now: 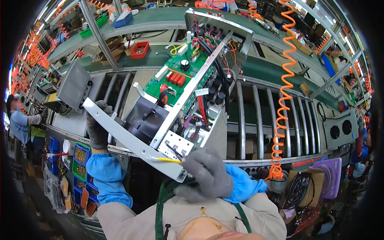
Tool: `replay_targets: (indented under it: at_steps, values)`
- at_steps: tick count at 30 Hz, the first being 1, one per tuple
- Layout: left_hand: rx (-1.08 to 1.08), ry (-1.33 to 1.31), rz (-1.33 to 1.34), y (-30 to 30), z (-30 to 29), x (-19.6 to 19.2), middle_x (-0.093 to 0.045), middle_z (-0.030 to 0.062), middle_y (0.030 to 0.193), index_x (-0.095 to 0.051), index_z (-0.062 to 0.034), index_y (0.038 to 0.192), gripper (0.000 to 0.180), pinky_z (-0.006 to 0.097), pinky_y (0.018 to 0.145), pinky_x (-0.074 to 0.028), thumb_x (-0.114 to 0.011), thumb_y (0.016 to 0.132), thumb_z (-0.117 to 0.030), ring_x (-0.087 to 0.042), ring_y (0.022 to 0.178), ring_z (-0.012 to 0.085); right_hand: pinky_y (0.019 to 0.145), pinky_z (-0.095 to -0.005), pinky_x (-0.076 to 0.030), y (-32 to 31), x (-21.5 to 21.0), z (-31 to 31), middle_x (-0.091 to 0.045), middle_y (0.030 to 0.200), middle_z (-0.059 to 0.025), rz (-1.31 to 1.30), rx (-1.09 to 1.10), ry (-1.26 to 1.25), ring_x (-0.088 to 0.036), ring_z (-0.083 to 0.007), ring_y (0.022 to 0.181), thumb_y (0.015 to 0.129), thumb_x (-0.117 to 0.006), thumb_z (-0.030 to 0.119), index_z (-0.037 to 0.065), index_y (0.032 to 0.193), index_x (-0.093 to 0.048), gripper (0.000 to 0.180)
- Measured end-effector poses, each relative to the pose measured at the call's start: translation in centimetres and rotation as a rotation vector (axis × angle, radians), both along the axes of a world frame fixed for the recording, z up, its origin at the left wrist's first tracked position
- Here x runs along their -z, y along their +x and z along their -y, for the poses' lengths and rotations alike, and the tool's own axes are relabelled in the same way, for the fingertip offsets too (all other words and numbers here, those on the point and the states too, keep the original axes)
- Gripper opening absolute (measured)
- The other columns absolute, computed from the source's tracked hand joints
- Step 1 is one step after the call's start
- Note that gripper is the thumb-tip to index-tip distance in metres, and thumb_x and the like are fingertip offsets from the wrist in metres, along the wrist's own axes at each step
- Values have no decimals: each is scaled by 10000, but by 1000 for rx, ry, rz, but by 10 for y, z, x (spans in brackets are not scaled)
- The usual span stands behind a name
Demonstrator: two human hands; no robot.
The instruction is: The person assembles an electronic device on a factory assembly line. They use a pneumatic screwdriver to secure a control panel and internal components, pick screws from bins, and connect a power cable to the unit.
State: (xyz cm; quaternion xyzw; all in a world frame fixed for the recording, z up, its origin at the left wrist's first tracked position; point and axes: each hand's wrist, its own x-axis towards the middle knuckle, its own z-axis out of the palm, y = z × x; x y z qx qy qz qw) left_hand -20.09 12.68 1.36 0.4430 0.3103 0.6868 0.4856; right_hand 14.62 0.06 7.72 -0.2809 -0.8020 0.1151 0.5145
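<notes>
The left hand (98, 130), in a grey glove with a blue sleeve cover, grips the near-left edge of a tilted metal chassis (136, 146); its fingers (105, 107) curl shut over the white frame rail, with the thumb side hidden behind the metal. The chassis is held up off the desk (256, 120), slanting from the person's chest toward the upper right, its far end raised above a roller conveyor.

The right hand (206, 172), also gloved in grey, sits at the near corner of the chassis. Its fingers (188, 158) are pressed together, pinching the end of a yellow wire (168, 160) that runs left along the frame rail. The palm rests against the lower edge of the frame.

Inside the chassis lies a green circuit board (176, 74) with red components and a black capacitor, a black block (146, 120) below it, and a white breaker (176, 142) just beside the pinched wire. Red and black cables (204, 110) run down the right side of the board.

An orange coiled hose (282, 100) hangs to the right, well apart from both hands. Green parts bins (81, 160) stand near the left elbow.
</notes>
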Motion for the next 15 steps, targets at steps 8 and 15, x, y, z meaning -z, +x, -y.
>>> replay_targets:
  at_steps: [8,15]
  values:
    - [-35,-119,140,0,22,2,-547,45,995,-531,-30,1166,621,303,873,-433,-545,889,-586,-521,945,172,646,-326,-404,-9,28,-17,-503,908,-3,-164,56,213,-503,-193,786,615,-790,155,161,1037,-653,444]
    - [-31,-117,219,2,59,-4,-519,27,968,-528,-97,1113,528,315,887,-444,-550,895,-577,-503,949,155,628,-321,-368,-11,25,-27,-529,916,3,-192,-43,270,-515,-166,766,660,-746,142,289,1046,-670,420]
